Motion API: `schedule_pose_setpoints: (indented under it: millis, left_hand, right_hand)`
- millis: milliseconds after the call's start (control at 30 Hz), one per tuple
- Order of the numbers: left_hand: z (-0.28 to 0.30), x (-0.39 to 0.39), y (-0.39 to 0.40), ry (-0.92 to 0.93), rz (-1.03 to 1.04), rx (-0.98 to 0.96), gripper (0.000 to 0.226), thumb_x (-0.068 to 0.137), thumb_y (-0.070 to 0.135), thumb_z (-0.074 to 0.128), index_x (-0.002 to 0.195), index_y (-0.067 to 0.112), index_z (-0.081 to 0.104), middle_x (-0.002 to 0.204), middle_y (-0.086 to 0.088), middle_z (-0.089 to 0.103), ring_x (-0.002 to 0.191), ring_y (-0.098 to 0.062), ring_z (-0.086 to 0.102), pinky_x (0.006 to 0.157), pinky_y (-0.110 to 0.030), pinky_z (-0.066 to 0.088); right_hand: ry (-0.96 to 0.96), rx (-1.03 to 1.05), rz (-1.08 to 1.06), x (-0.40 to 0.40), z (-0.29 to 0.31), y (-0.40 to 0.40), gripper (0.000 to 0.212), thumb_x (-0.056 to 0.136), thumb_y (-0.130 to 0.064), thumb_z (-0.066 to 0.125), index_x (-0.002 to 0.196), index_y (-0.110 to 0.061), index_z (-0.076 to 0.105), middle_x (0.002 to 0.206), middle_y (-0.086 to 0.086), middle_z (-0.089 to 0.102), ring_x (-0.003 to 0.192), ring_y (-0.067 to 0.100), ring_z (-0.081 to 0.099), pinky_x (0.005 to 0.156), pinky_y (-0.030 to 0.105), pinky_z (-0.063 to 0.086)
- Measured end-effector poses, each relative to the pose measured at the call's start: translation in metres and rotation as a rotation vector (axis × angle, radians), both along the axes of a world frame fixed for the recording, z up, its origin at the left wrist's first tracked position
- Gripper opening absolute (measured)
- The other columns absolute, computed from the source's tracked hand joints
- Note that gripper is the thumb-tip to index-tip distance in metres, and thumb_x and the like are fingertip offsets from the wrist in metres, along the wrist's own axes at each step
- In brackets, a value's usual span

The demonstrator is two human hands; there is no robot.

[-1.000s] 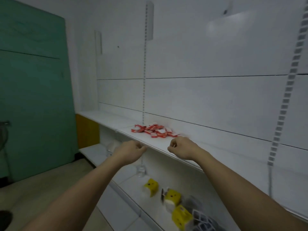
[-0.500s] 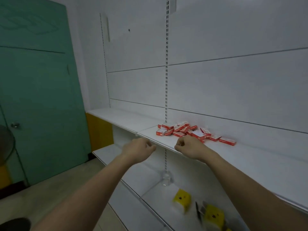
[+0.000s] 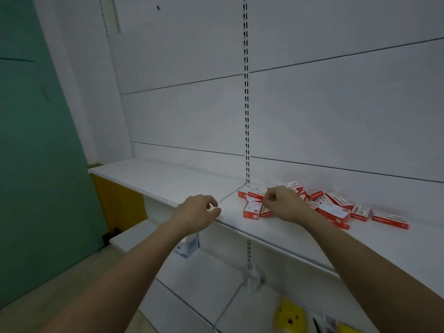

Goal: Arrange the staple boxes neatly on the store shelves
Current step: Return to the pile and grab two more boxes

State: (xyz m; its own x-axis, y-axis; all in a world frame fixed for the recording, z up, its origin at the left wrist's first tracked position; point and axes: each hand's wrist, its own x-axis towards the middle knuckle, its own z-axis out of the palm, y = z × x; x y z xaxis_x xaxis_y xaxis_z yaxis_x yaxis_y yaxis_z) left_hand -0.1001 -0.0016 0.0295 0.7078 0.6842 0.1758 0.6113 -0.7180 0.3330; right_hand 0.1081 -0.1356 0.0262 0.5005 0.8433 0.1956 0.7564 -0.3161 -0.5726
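Step in hand, by the look of it: reaching into the heap to start sorting. Best done by lifting one loose box off the near edge of the pile rather than digging into the middle, then squaring it flat against the shelf's (image 3: 168, 181) back wall, left of the slotted upright (image 3: 246, 116), label facing out. Worth building a row outward from there, edges flush.

Staple boxes (image 3: 334, 207) lying in a jumbled red-and-white heap on the shelf, just right of the upright, some overlapping, some tilted. Roughly a dozen or more; exact count not possible where stacked.

Two hands, both bare. Right hand (image 3: 283, 205) over the left end of the heap, fingers curled inward; whether pinching a box or merely touching, cannot tell. Left hand (image 3: 195, 212) at the shelf's front edge, left of the upright, fingers loosely curled, thumb and forefinger apart, holding nothing.

Below the shelf: one small white carton (image 3: 188, 246), yellow items (image 3: 289, 316), at least two, blurred.
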Motion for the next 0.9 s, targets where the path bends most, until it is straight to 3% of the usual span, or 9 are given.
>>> schedule_pose_setpoints:
  millis: [333,467,567,700,833,900]
  left_hand:
    - [-0.026,0.072,0.154,-0.136,-0.428,-0.239,0.022,0.092,0.035,0.058,0.112,0.028,0.062,0.11,0.005,0.06,0.095,-0.012,0.056,0.081,-0.025,0.044]
    - [-0.026,0.103,0.192,-0.169,-0.598,-0.338,0.019,0.09,0.028,0.063,0.109,0.029,0.063,0.107,0.007,0.061,0.091,-0.01,0.058,0.08,-0.022,0.045]
    - [-0.032,0.134,0.204,-0.209,-0.665,-0.434,0.019,0.088,0.022,0.066,0.105,0.03,0.064,0.108,0.005,0.062,0.09,-0.013,0.062,0.086,-0.028,0.05]
    - [-0.045,0.17,0.204,-0.13,-0.784,-0.439,0.036,0.085,0.022,0.071,0.118,0.028,0.059,0.113,0.006,0.056,0.099,-0.018,0.059,0.087,-0.032,0.051]
    - [-0.042,0.194,0.209,0.004,-0.841,-0.504,0.073,0.077,0.034,0.078,0.14,0.025,0.043,0.131,0.008,0.049,0.104,-0.01,0.051,0.08,-0.023,0.045]
    - [-0.036,0.204,0.21,0.108,-0.871,-0.485,0.081,0.076,0.037,0.078,0.145,0.023,0.037,0.126,0.01,0.052,0.097,-0.004,0.052,0.075,-0.015,0.04]
  right_hand:
    - [-0.047,-0.039,-0.397,0.038,-0.004,0.067,0.016,0.092,-0.014,0.056,0.106,-0.018,0.063,0.112,0.004,0.062,0.096,0.018,0.057,0.078,0.028,0.045]
    - [-0.051,-0.095,-0.46,0.037,-0.001,0.077,0.017,0.092,-0.018,0.058,0.109,-0.02,0.062,0.115,0.001,0.061,0.095,0.016,0.059,0.077,0.028,0.051]
    - [-0.022,-0.15,-0.449,0.035,-0.001,0.081,0.022,0.091,-0.024,0.062,0.113,-0.025,0.061,0.121,-0.004,0.059,0.097,0.013,0.059,0.08,0.029,0.054]
    - [-0.03,-0.242,-0.418,0.033,-0.001,0.089,0.039,0.087,-0.033,0.066,0.125,-0.028,0.057,0.131,-0.007,0.055,0.103,0.008,0.055,0.087,0.024,0.048]
    - [-0.037,-0.326,-0.406,0.036,-0.001,0.097,0.05,0.086,-0.036,0.068,0.133,-0.027,0.052,0.129,-0.008,0.055,0.104,0.007,0.053,0.085,0.017,0.044]
    - [-0.043,-0.335,-0.399,0.04,-0.004,0.1,0.05,0.085,-0.035,0.068,0.132,-0.027,0.054,0.129,-0.007,0.056,0.105,0.007,0.056,0.086,0.018,0.047]
